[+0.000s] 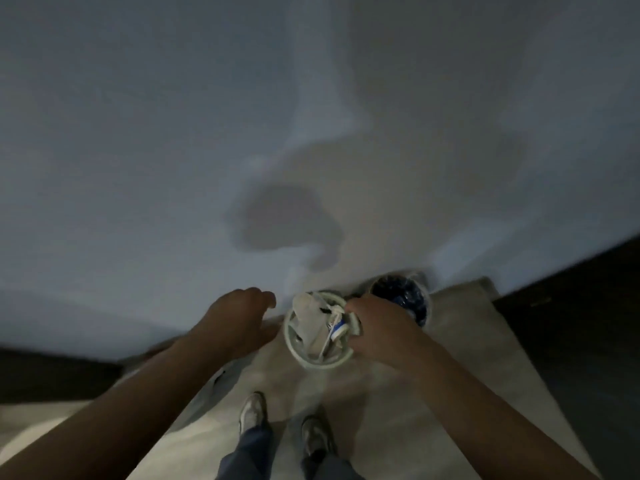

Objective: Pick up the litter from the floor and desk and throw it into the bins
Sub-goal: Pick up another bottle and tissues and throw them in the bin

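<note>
Two bins stood against the wall at lower centre: a white bin holding crumpled litter, a dark-lined bin behind. The right hand gripped a blue-white scrap over the rim; the left hand hovered half-curled, empty.

Wall: plain, pale grey-white, fills the upper part of the head view; dim light, soft shadow patches near its lower middle. Floor: light beige surface running from the wall toward the bottom edge. Dark baseboard or dark flooring strip: at the right, along the wall's foot; a similar dark band at the left. Shoes: left shoe and right shoe, light-coloured, side by side on the floor, toes toward the wall. Trouser legs: blue-grey, above the shoes. View blurred throughout.
</note>
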`<move>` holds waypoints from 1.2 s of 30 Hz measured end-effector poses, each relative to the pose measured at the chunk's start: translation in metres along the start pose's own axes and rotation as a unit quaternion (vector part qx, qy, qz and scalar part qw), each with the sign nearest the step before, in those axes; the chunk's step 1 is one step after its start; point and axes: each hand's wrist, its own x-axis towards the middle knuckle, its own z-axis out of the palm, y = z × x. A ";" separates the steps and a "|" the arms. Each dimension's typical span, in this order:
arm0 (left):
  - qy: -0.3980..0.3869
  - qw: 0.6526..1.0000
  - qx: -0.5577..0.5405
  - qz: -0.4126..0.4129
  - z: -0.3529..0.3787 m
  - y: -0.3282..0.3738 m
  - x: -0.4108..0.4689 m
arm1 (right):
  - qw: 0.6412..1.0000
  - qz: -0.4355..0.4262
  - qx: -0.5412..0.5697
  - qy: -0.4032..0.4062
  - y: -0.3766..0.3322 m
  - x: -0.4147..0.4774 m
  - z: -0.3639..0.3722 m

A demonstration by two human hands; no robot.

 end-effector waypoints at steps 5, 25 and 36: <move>0.066 0.986 -0.056 -0.142 0.001 -0.011 -0.070 | 0.991 -0.119 -0.032 -0.045 -0.048 0.016 -0.017; 0.166 0.726 -0.213 -0.632 0.170 -0.088 -0.581 | 0.768 -0.579 -0.195 -0.191 -0.531 -0.155 0.176; 0.189 0.625 -0.268 -0.709 0.260 -0.137 -0.799 | 0.712 -0.629 -0.206 -0.234 -0.739 -0.289 0.298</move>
